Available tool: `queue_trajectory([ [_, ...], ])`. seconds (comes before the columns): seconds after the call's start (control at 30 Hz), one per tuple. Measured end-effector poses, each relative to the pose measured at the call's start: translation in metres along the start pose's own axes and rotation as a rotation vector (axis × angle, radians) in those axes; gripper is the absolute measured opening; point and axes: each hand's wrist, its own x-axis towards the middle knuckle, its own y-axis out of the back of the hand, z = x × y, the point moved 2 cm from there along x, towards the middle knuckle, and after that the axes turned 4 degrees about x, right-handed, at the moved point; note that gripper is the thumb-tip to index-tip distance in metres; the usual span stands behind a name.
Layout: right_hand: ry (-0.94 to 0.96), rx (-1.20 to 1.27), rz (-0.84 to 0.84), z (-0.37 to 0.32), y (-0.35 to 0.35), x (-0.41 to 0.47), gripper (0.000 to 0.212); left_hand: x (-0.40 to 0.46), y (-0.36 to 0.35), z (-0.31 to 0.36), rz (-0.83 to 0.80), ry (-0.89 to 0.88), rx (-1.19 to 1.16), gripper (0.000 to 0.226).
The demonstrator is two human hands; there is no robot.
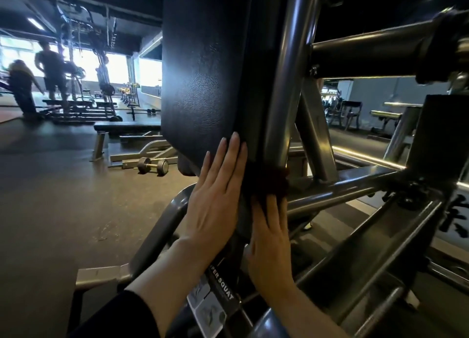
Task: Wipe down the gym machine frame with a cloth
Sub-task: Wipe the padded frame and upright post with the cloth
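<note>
While your left hand (215, 198) lies flat, fingers straight, on the pad (203, 71), press the dark cloth (269, 180) under your right hand's (272, 238) straight fingers firmly along the frame tube (286, 89) beside that pad.

Your right hand (269, 233) covers the lower part of the dark cloth (266, 180), so you cannot see how your fingertips hold it. Above the grip, the black pad (203, 71) is cut by the top edge. Far left, two people (38, 76) are blurred.
</note>
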Motion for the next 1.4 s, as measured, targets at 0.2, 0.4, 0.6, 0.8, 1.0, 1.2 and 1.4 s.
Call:
queue_trajectory([
  [0.2, 0.087, -0.065, -0.121, 0.004, -0.002, -0.015, 0.085, 0.000, 0.002, 0.003, -0.075, 0.053, 0.084, 0.084],
  [0.4, 0.200, 0.002, -0.152, 0.015, 0.001, -0.026, 0.052, -0.037, 0.006, 0.037, -0.102, 0.089, -0.110, 0.057],
  [0.6, -0.248, 0.154, -0.076, 0.043, 0.024, -0.010, 0.063, -0.051, -0.012, 0.059, -0.260, -0.129, -0.022, 0.063],
  [0.8, -0.191, -0.068, -0.290, 0.096, 0.042, 0.067, 0.043, -0.012, -0.037, 0.074, -0.374, -0.252, 0.193, 0.058],
  [1.0, -0.405, 0.065, -0.171, 0.130, 0.053, 0.069, 0.035, -0.018, -0.055, 0.081, -0.404, -0.134, 0.271, 0.059],
  [1.2, -0.163, 0.174, -0.256, 0.099, 0.045, 0.076, 0.030, -0.015, -0.056, 0.090, -0.385, -0.078, 0.285, 0.058],
  [1.4, -0.398, 0.109, -0.286, 0.142, 0.060, 0.081, 0.028, -0.015, -0.050, 0.094, -0.425, -0.092, 0.320, 0.060],
])
